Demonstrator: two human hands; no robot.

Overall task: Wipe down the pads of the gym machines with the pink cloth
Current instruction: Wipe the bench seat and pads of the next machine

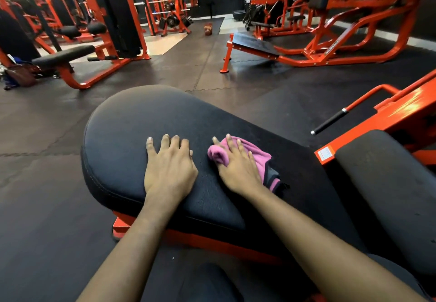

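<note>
We see both bare forearms come up from the lower edge and draw closer toward the hands, with the wrists almost straight. Our left hand [168, 167] lies flat, palm down, on the pad [132, 122], with its fingers straight and a little spread. Our right hand [238, 167] lies just beside it without touching it. It presses palm down on the pink cloth [258, 157] with straight, spread fingers, and a fold partly hides its thumb.

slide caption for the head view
Right hand presses the pink cloth on a black pad, left hand flat beside it.
</note>
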